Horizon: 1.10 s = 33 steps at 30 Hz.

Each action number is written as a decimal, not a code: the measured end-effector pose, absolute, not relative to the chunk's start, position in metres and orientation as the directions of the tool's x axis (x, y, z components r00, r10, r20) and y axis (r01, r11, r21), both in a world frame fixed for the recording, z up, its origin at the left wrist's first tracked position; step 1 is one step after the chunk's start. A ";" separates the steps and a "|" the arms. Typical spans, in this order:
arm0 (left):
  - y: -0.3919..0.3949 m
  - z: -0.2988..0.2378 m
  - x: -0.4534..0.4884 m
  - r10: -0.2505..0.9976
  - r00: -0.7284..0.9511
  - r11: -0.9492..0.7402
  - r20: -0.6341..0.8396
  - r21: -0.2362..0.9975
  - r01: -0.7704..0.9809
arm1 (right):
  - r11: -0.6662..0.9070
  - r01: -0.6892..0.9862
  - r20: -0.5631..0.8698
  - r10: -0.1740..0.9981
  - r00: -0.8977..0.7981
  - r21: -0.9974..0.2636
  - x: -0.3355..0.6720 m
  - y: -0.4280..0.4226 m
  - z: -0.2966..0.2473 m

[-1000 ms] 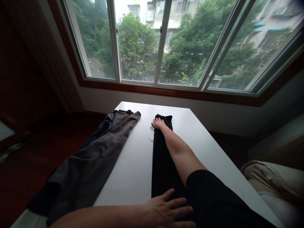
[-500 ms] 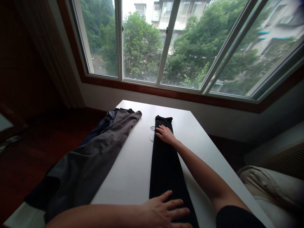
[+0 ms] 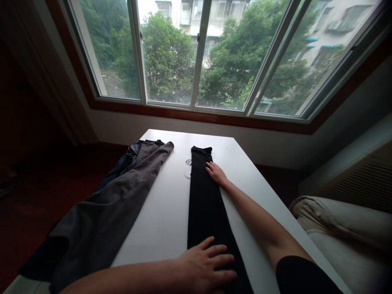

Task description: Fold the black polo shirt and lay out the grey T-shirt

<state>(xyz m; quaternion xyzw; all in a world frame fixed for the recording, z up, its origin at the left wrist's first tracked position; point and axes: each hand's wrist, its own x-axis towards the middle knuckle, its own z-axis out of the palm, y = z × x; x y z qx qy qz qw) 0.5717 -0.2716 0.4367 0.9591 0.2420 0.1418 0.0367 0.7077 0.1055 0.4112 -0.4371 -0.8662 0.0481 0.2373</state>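
Black cloth [image 3: 205, 204] on table [image 3: 162, 220]: our left hand [image 3: 203, 264] spread on it, right hand [image 3: 218, 174] slightly spread. Light, limp, we judge; best held by 2 corners at table's far end.

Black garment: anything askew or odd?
The black garment looks bunched at its far end, unlike its smooth length. Two round shapes show at its left edge; unclear what they are. No visible damage.

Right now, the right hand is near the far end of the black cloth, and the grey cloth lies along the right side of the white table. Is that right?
Not quite: the head view shows the grey cloth lying along the left side of the white table. The right hand is indeed near the far end of the black cloth.
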 end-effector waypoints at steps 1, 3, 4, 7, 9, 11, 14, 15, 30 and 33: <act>-0.272 0.437 0.572 0.477 0.842 -0.879 0.252 0.161 0.449 | 0.625 0.728 0.378 0.769 -0.515 -0.280 0.712 0.099 0.409; -0.273 0.438 0.572 0.477 0.844 -0.877 0.246 0.204 0.436 | 0.654 0.712 0.392 0.744 -0.541 -0.258 0.724 0.081 0.406; -0.273 0.439 0.571 0.474 0.846 -0.877 0.243 0.222 0.427 | 0.669 0.701 0.396 0.730 -0.557 -0.247 0.730 0.071 0.404; -0.272 0.443 0.567 0.471 0.849 -0.874 0.239 0.258 0.412 | 0.715 0.663 0.400 0.686 -0.608 -0.220 0.753 0.030 0.402; -0.269 0.446 0.562 0.481 0.845 -0.867 0.234 0.268 0.420 | 0.751 0.626 0.392 0.651 -0.650 -0.208 0.770 -0.003 0.404; -0.266 0.449 0.553 0.504 0.831 -0.855 0.235 0.270 0.442 | 0.789 0.579 0.376 0.610 -0.698 -0.206 0.789 -0.039 0.407; -0.265 0.454 0.534 0.544 0.808 -0.832 0.228 0.268 0.485 | 0.834 0.505 0.333 0.551 -0.765 -0.220 0.820 -0.092 0.414; -0.266 0.456 0.526 0.555 0.802 -0.825 0.219 0.269 0.497 | 0.847 0.480 0.314 0.531 -0.787 -0.229 0.831 -0.109 0.417; -0.283 0.430 0.516 0.544 0.773 -0.832 0.326 0.089 0.548 | 0.932 0.159 0.259 0.250 -0.933 -0.327 0.829 -0.221 0.445; -0.281 0.425 0.517 0.567 0.752 -0.819 0.337 0.127 0.560 | 0.860 0.128 0.338 0.325 -0.883 -0.493 0.824 -0.220 0.444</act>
